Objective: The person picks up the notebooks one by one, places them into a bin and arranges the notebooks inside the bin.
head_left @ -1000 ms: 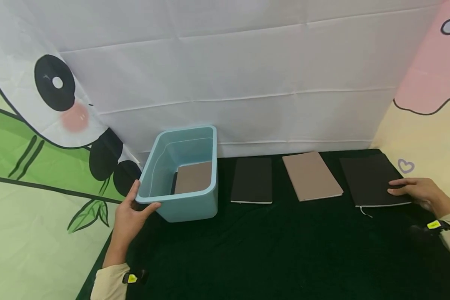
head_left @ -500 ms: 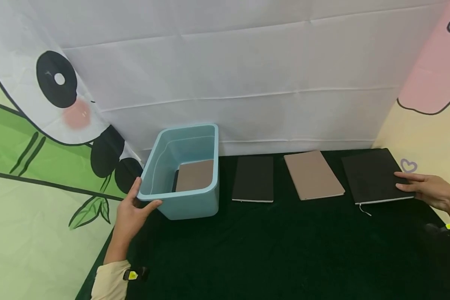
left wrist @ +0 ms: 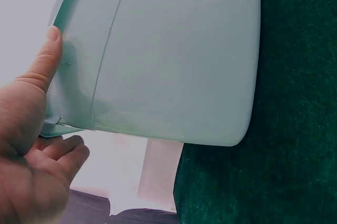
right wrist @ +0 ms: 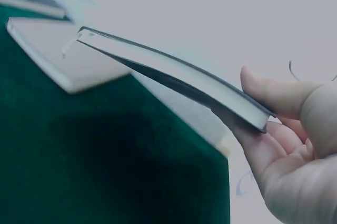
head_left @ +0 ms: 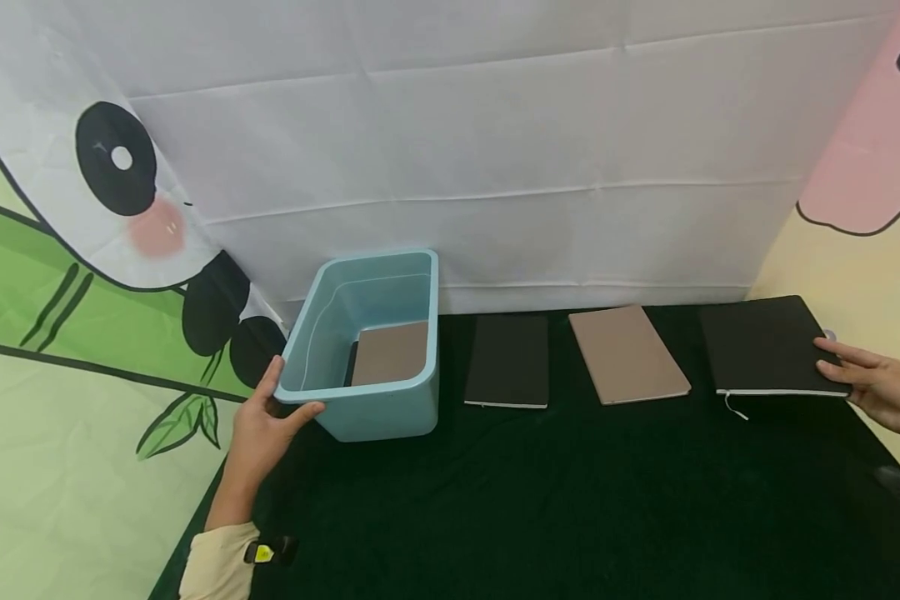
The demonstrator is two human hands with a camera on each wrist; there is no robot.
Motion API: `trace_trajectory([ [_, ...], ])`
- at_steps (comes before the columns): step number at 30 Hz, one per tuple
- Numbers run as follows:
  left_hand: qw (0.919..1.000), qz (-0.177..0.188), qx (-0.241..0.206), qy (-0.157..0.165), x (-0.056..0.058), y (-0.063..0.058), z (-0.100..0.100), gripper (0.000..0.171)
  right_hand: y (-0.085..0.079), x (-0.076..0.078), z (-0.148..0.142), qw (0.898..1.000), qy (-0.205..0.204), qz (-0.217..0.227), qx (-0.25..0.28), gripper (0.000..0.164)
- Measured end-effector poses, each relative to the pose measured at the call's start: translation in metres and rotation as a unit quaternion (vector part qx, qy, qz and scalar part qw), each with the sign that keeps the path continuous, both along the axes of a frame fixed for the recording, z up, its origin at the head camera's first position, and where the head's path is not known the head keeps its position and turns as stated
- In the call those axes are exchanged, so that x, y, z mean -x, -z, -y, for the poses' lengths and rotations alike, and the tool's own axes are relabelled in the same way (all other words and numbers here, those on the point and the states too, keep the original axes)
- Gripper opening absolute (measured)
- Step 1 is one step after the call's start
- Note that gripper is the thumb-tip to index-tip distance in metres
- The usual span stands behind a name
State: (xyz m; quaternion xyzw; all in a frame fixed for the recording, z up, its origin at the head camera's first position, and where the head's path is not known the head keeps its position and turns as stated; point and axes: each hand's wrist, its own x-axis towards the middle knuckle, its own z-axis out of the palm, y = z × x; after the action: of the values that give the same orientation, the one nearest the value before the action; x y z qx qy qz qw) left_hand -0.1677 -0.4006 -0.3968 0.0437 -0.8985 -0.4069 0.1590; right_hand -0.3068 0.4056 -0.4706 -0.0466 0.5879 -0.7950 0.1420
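A light blue plastic bin stands left of centre on the dark green cloth. My left hand grips its near left corner, thumb on the front wall, as the left wrist view also shows on the bin. Inside lies a brown notebook with a dark one partly hidden beneath it. At the far right my right hand pinches a black notebook by its right edge. In the right wrist view this notebook is raised off the cloth, thumb above and fingers below, its ribbon hanging.
Between the bin and the held notebook lie a black notebook and a brown notebook, flat on the green cloth. A white fabric backdrop rises behind them. Printed cartoon panels flank the table on both sides.
The right hand has shifted to the right and taken hold of the black notebook's edge, lifting it off the cloth. The left hand stays on the bin's corner.
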Motion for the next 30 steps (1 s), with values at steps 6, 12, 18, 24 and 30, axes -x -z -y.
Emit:
trace_trajectory([
  [6, 1.0, 0.004, 0.002, -0.004, -0.001, -0.001, 0.0, 0.1, -0.016, -0.006, 0.02, 0.996, -0.02, -0.01, 0.082, 0.052],
  [12, 1.0, -0.001, -0.003, 0.0, 0.0, -0.001, 0.0, 0.099, -0.036, -0.012, 0.056, 0.995, -0.017, -0.014, 0.093, 0.05],
  [18, 1.0, 0.002, -0.006, 0.002, -0.001, -0.002, 0.0, 0.1, -0.057, -0.013, 0.099, 0.981, -0.086, 0.018, 0.174, 0.05],
  [24, 0.9999, 0.007, -0.01, -0.002, -0.002, -0.002, 0.0, 0.1, -0.073, -0.008, 0.146, 0.976, -0.083, 0.036, 0.198, 0.048],
  [30, 0.9999, 0.004, -0.013, -0.001, -0.002, -0.003, -0.002, 0.1, -0.085, -0.001, 0.188, 0.983, -0.072, 0.025, 0.165, 0.044],
])
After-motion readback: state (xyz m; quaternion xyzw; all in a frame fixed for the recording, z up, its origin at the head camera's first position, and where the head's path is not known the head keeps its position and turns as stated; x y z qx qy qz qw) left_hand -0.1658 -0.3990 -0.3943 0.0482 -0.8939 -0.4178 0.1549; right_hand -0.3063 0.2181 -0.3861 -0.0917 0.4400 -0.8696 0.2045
